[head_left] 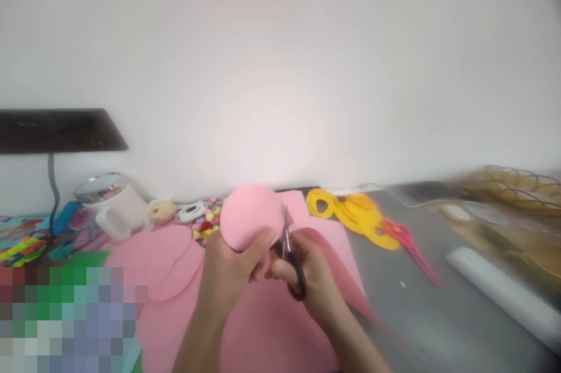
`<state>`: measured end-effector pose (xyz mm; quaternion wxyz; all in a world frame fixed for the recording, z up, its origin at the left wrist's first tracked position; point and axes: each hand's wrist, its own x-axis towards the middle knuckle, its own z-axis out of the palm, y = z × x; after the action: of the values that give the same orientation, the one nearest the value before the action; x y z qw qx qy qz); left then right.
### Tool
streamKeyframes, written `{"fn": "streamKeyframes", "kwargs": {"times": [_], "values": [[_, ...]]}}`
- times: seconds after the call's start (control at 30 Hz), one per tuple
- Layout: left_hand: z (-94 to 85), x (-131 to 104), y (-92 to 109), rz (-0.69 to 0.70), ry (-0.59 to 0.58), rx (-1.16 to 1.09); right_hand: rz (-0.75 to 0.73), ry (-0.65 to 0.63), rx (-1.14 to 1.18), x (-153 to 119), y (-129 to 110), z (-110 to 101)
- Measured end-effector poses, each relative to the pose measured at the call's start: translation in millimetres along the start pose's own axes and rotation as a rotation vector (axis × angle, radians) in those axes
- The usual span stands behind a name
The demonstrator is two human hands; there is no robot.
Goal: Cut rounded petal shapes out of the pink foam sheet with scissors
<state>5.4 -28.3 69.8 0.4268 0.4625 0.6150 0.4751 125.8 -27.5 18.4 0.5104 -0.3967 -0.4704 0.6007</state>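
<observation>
My left hand (234, 262) pinches the lower edge of a pink paper circle (250, 215), which is held up above the table. In my right hand (309, 270) is a pair of scissors (298, 279) with black handles, its blades pointing up along the circle's right edge. A curled pink paper piece (326, 250) hangs to the right of my right hand. Below both hands lies a large pink sheet (272, 326). Several cut pink circles (149, 256) overlap on the table to the left of my left hand.
Yellow paper rings (357, 215) and pink scissors (412, 250) lie to the right on the grey table (394, 308). A white roll (504, 291) rests farther right. At the back left are a white mug (120, 209) and small colourful beads (208, 227). A wall rises behind.
</observation>
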Motion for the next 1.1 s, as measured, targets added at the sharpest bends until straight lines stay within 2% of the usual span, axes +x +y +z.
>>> {"fn": "streamKeyframes", "kwargs": {"times": [0.33, 0.63, 0.87, 1.1], "values": [[-2.2, 3.7, -5.0, 0.044, -0.013, 0.035, 0.002, 0.010, 0.023, -0.7, -0.6, 0.5], [-2.4, 3.8, -5.6, 0.061, -0.016, -0.036, 0.009, 0.007, 0.003, 0.9, 0.4, 0.8], [-4.2, 3.8, -7.0, 0.078, -0.031, 0.000, -0.061, -0.007, -0.002, 1.6, -2.1, -2.9], [-5.0, 4.1, -6.4, 0.091, -0.033, 0.003, -0.063, -0.019, -0.039, 1.1, -3.6, -2.4]]}}
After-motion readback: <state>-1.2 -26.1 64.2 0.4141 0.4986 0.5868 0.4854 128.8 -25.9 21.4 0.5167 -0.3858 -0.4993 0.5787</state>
